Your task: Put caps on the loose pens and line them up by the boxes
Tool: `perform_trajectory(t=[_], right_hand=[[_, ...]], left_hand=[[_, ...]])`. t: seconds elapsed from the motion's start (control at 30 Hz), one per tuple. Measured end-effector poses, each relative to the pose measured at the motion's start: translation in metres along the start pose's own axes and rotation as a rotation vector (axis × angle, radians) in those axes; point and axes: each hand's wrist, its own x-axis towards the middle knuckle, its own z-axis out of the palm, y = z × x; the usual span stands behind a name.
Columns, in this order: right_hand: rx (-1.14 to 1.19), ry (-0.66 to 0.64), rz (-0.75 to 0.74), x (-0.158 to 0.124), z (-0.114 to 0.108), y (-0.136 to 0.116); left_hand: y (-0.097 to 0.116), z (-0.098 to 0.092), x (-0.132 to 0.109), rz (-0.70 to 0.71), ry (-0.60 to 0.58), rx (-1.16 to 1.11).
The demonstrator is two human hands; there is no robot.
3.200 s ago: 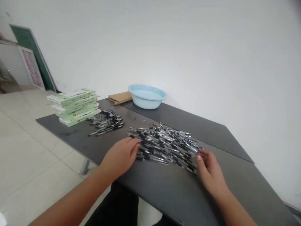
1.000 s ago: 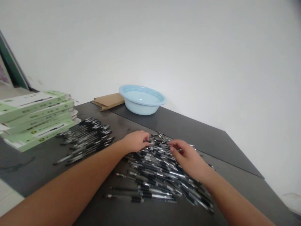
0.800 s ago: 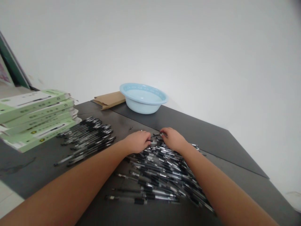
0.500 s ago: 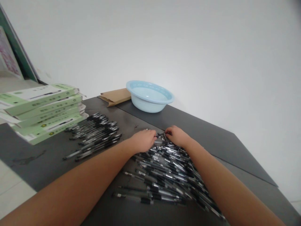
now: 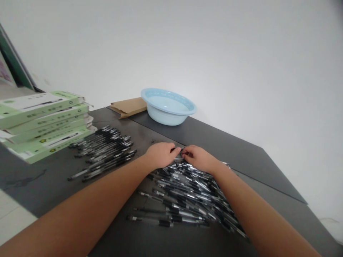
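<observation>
A big loose pile of black and clear pens [image 5: 187, 198] lies on the dark table [image 5: 80, 185] in front of me. My left hand [image 5: 160, 154] and my right hand [image 5: 199, 158] rest side by side on the pile's far end. Their fingertips meet, curled down over the pens there. Which pens they pinch is hidden under the fingers. A second, neater row of pens [image 5: 104, 151] lies to the left, apart from both hands.
A stack of green and white flat boxes [image 5: 43, 123] stands at the left edge of the table. A light blue basin [image 5: 168, 106] and a brown cardboard piece [image 5: 128, 106] sit at the back by the white wall. Pale floor tiles show at the lower left.
Both hands left the pile's near sides and reached to its far end. The right hand slid left until its fingers met the left hand's. My head came closer to the table.
</observation>
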Motion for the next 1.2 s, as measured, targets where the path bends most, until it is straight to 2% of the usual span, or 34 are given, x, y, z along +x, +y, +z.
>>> perform_trajectory(t=[0.2, 0.37, 0.47, 0.67, 0.8, 0.93, 1.03, 1.2], right_hand=[[-0.052, 0.065, 0.091, -0.003, -0.001, 0.006], [-0.07, 0.056, 0.174, -0.007, -0.008, 0.018], [-0.062, 0.065, 0.202, -0.027, -0.016, 0.018], [-0.022, 0.055, 0.188, -0.089, -0.023, 0.01], [-0.003, 0.062, 0.177, -0.114, -0.015, 0.011], [0.022, 0.083, 0.145, -0.121, -0.006, 0.012], [0.042, 0.066, 0.112, -0.124, -0.004, 0.014], [0.062, -0.002, 0.115, -0.133, -0.016, 0.027]], left_hand=[[0.008, -0.01, -0.001, -0.043, 0.061, 0.009], [0.009, -0.009, 0.0, -0.05, 0.069, 0.012], [0.009, -0.01, 0.0, -0.033, 0.065, 0.013], [0.013, -0.007, -0.005, 0.11, 0.037, 0.014], [0.018, -0.003, -0.009, 0.277, -0.028, -0.012], [0.028, 0.003, -0.016, 0.418, -0.159, -0.055], [0.036, 0.008, -0.02, 0.449, -0.228, -0.041], [0.04, 0.009, -0.022, 0.437, -0.241, 0.014]])
